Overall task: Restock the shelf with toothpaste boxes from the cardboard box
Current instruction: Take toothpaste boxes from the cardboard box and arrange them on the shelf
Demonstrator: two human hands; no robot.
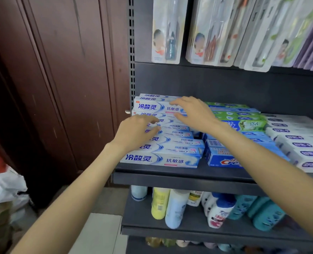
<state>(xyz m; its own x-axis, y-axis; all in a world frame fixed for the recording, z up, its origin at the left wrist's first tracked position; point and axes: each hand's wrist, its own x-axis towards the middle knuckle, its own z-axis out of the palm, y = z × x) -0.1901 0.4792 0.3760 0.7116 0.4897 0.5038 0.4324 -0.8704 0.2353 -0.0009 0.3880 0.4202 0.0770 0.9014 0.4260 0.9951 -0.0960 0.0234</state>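
Observation:
Several white-and-blue toothpaste boxes [161, 159] lie in a stepped row on the left of the dark shelf [179, 177], with a raised stack [152, 107] at the back. My left hand [136, 132] rests flat on the middle boxes of the row, fingers spread. My right hand [192, 111] reaches over the back stack, its fingers touching the right end of the top box and its thumb under it. I cannot tell whether that hand grips the box. The cardboard box is out of view.
Blue Crest boxes [223, 156], green boxes [241, 117] and white boxes [302, 143] fill the shelf to the right. Toothbrush packs [166, 33] hang above. Bottles [176, 208] lie on the lower shelf. A brown wooden wall [60, 79] stands left, white bags [2, 187] below it.

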